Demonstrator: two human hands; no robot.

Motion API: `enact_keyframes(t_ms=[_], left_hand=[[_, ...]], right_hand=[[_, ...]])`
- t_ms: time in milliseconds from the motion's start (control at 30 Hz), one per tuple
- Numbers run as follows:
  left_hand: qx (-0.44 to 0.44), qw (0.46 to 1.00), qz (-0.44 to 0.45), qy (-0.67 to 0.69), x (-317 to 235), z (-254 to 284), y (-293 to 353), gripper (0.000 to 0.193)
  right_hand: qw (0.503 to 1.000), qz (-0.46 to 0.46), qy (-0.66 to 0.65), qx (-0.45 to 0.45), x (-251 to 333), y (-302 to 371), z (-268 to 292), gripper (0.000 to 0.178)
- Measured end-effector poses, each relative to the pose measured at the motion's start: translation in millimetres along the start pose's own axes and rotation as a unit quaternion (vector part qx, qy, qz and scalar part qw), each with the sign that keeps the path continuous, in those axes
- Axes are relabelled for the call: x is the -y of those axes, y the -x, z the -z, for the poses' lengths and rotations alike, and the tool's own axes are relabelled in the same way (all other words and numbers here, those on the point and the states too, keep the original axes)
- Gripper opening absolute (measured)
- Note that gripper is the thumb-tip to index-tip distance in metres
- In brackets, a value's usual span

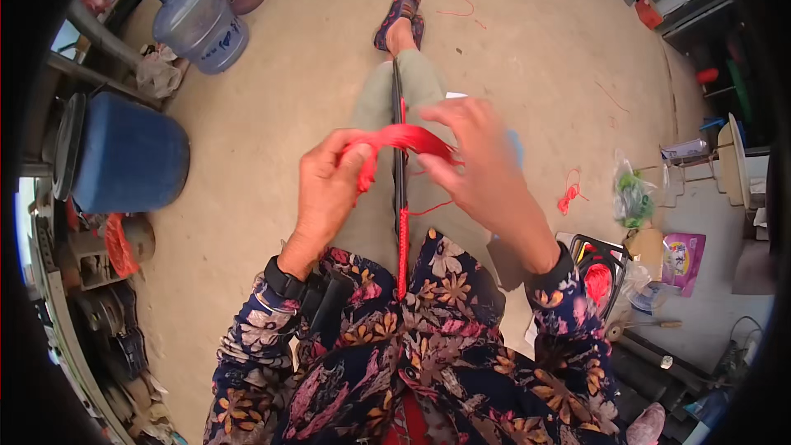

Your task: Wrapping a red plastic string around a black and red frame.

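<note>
I see the left hand [325,189] pinching red cord [401,138] stretched over a dark rod [399,156] on the lap; the right hand [478,161], blurred, pinches its other end, fingertips hard to make out.

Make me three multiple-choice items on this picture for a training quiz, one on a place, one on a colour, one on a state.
1. Where does the blue water jug stand?
A. on the floor at upper left
B. on the person's lap
C. at the right wall

2. What colour is the cord between the hands?
A. green
B. red
C. white

3. How does the left hand stand to the cord?
A. apart from it
B. flat on the floor
C. closed on it

Key: 1 A, the jug sits on the concrete floor at upper left. 2 B, the cord is red where it crosses the dark rod. 3 C, the left hand's grip pinches one end while the right hand takes the other.
</note>
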State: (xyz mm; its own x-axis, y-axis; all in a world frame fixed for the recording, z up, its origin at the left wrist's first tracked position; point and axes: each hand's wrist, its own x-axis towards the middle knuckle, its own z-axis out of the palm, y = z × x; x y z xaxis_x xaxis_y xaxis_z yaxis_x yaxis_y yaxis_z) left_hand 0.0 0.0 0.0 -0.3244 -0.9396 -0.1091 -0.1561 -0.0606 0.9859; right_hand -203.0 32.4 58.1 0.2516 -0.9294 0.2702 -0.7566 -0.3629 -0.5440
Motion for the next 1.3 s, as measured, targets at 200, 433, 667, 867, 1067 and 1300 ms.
enact_keyframes(t_ms=[200,433,667,867,1067,1300], left_hand=[[-0.112,0.958,0.157,0.214,30,-26,18,0.016],[-0.092,0.916,0.274,0.279,60,-54,22,0.014],[0.010,0.938,0.303,0.166,42,-40,15,0.012],[0.052,0.961,0.247,0.114,43,-33,17,0.018],[0.074,0.926,0.225,0.292,31,-20,31,0.031],[0.204,0.822,0.239,0.475,58,-18,33,0.038]], right_hand=[[0.961,-0.115,-0.249,0.025,-7,49,-34,0.007],[0.923,-0.134,-0.359,0.028,-38,54,-67,0.014],[0.986,0.016,-0.167,0.020,-52,59,-88,0.028],[0.997,0.015,-0.079,0.011,-55,56,-86,0.034],[0.946,-0.123,-0.295,-0.058,-58,51,-35,0.029],[0.557,-0.148,-0.814,-0.076,-19,80,50,0.031]])
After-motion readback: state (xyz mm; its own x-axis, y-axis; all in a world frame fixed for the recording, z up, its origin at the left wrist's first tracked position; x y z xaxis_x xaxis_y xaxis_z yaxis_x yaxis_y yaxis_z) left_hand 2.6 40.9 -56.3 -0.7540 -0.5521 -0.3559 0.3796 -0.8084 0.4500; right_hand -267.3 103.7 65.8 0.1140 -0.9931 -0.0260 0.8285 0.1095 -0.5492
